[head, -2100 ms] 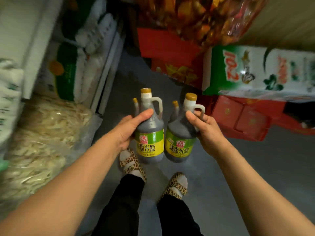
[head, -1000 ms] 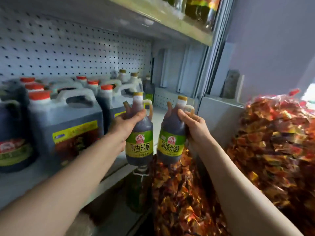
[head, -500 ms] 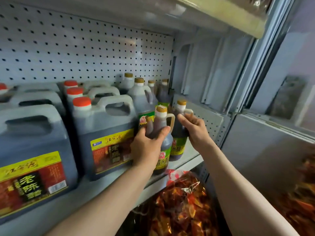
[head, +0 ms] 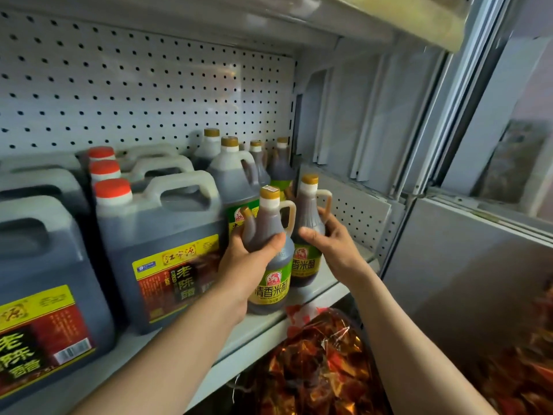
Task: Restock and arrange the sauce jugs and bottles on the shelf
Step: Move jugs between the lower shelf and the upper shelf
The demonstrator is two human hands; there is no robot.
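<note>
Two small dark vinegar bottles at the right end of the shelf (head: 302, 313), both upright, both gold-capped with cream loop handles and green-and-yellow labels. Near bottle (head: 270, 259) at the front lip of the shelf, gripped around its shoulder by the left hand (head: 248, 265), thumb across the front, fingers wrapped behind. Whether its base rests on the shelf or sits just above: cannot tell. Far bottle (head: 308, 235) just behind and to the right, touching or nearly touching the first, base apparently down on the shelf. Right hand (head: 335, 250) against its right side below the handle, fingers loosely spread rather than curled, thumb toward the front, more a steadying touch than a clamp. Hands close together but apart, one to each bottle.

Directly behind, a taller gold-capped jug (head: 233, 187) with a green label, and further gold-capped bottles (head: 281, 163) back toward the pegboard wall (head: 134, 91). To the left, a row of large square jugs (head: 158, 244) with red caps, moulded handles and red-and-yellow labels, filled with dark liquid, and one more large jug (head: 39, 283) at the far left edge. Below the shelf, a clear bag of red-and-gold wrapped items (head: 314, 369). Above, the underside of the upper shelf (head: 359, 19). At right, grey metal framing (head: 434, 121).
</note>
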